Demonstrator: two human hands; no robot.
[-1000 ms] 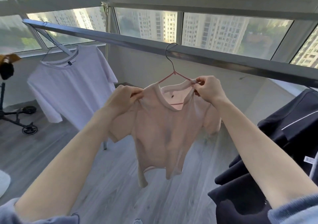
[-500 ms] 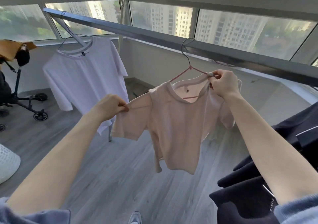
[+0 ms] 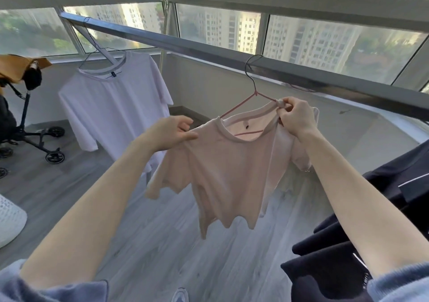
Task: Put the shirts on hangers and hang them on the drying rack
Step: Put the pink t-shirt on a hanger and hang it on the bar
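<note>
A small pink shirt (image 3: 222, 171) hangs on a pink hanger (image 3: 243, 103) whose metal hook sits over the grey rack bar (image 3: 185, 46). My left hand (image 3: 169, 133) pinches the shirt's left shoulder. At the right shoulder, by the collar, my right hand (image 3: 294, 118) grips the fabric. A white shirt (image 3: 111, 102) hangs on its own hanger further left on the same bar.
Dark garments (image 3: 383, 220) hang at the right edge. A stroller (image 3: 25, 125) with a tan hood stands at the left, and a white mesh basket (image 3: 9, 220) sits on the grey wood floor. Windows run behind the bar.
My left hand slid outward from the collar along the left shoulder, then back toward the seam, spreading the fabric. The view shifted left and down; my right hand kept its grip.
</note>
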